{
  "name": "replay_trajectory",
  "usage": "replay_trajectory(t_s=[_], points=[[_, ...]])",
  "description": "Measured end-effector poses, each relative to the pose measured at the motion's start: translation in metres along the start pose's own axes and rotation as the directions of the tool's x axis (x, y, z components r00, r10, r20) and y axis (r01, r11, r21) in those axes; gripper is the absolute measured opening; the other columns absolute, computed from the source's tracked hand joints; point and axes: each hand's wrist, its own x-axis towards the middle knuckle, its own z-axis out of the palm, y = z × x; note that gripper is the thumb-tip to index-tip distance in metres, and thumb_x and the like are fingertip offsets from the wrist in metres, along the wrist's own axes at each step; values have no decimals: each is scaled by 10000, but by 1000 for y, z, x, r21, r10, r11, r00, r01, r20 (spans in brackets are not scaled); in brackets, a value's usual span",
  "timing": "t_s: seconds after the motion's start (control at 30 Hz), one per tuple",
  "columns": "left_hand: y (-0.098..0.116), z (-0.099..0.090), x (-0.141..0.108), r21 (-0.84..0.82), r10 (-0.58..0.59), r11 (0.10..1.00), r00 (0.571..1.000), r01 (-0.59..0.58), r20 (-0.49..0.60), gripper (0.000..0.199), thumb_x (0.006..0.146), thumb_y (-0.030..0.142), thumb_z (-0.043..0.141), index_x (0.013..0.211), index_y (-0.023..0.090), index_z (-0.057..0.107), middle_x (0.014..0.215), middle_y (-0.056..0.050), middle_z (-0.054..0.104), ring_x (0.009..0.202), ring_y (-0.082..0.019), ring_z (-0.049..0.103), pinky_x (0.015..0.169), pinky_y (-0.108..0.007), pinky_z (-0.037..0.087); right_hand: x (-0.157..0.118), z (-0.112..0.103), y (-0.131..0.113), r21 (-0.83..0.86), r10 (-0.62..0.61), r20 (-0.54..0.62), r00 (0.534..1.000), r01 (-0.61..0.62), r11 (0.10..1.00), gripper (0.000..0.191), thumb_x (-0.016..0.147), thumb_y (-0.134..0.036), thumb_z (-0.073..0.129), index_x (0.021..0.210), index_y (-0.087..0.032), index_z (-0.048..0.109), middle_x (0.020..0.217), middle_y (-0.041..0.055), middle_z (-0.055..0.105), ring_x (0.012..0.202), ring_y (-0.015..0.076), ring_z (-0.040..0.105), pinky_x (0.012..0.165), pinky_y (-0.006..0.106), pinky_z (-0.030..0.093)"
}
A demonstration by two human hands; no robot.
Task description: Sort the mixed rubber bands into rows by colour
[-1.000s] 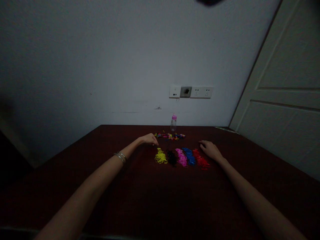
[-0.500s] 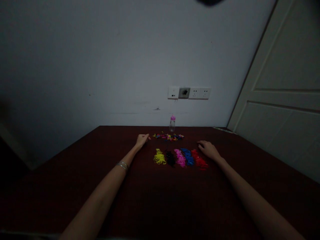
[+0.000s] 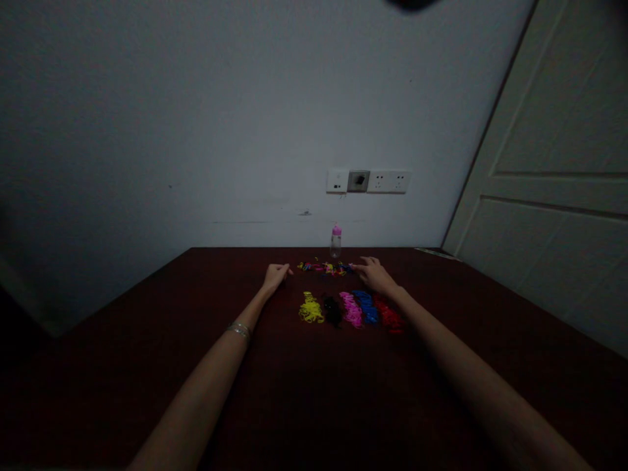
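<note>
Head view, left to right:
1. My left hand (image 3: 277,277), toward the table's (image 3: 304,373) far edge: fingers curled; I can't tell whether they're clamped on anything.
2. Yellow bands (image 3: 311,309), nearer the front edge than my hand.
3. Mixed bands (image 3: 330,268), strewn along the far edge.
4. Black bands (image 3: 332,311).
5. Bottle (image 3: 336,243), upright by the far edge.
6. Pink bands (image 3: 351,310), blue bands (image 3: 366,307).
7. My right hand (image 3: 375,275), fingertips at the mixed bands' right end, slightly apart; any grip, I can't tell.
8. Red bands (image 3: 389,316), nearest the right edge.
</note>
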Motion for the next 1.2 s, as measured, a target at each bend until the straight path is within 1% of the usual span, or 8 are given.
replay_trajectory(t_s=[0.13,0.3,0.43,0.53,0.63,0.8,1.07,1.2], points=[[1,0,0,25,-3,1000,1000,3,1,412,725,430,448,605,101,664,407,38,389,420,-79,346,467,-210,260,16,5,-10,21,13,68,998,-14,1000,359,882,-229,392,1162,-264,615,1358,112,415,1232,297,314,929,456,360],[-3,1,2,44,-3,999,1000,3,0,400,724,417,447,615,103,671,407,35,405,426,-83,357,477,-209,273,25,11,-18,12,10,121,993,-12,1000,386,873,-179,362,1156,-252,614,1358,115,419,1233,313,312,894,461,395],[-4,1,2,57,14,998,1000,-14,-1,391,731,405,443,625,106,672,407,34,402,433,-87,365,479,-207,281,28,12,-25,-29,-23,114,993,27,999,373,870,-175,366,1136,-215,624,1346,131,430,1218,319,321,888,454,400],[-3,1,1,75,-8,997,1000,9,-8,380,731,397,443,629,111,672,404,35,397,432,-88,369,476,-206,283,30,11,-28,-38,-43,106,993,47,998,344,884,-219,374,1101,-201,641,1312,139,460,1203,319,333,881,440,402],[-3,1,1,90,-21,996,1000,22,-11,379,729,400,443,635,114,674,411,31,409,434,-91,380,475,-205,287,31,9,-29,-43,-37,86,996,41,998,313,885,-252,405,1064,-205,657,1281,130,484,1189,310,344,874,415,405],[-1,2,-1,103,-6,995,1000,7,-13,376,733,383,434,624,116,676,413,27,425,442,-96,393,492,-207,301,32,8,-27,-47,-21,60,998,24,999,271,872,-278,450,1003,-202,676,1228,121,518,1152,287,380,861,371,408],[8,0,-7,149,-10,989,1000,12,-13,384,753,370,426,635,108,682,414,24,428,456,-102,405,501,-212,303,33,3,-30,-53,-23,67,997,26,998,290,880,-251,411,942,-173,684,1180,131,546,1075,275,431,818,347,423],[8,0,-7,143,-15,990,1000,18,-24,385,752,377,430,633,110,680,408,27,419,445,-100,394,493,-213,295,33,2,-30,-55,-29,51,998,32,998,288,884,-258,413,946,-179,683,1186,120,543,1062,258,443,821,330,423]])
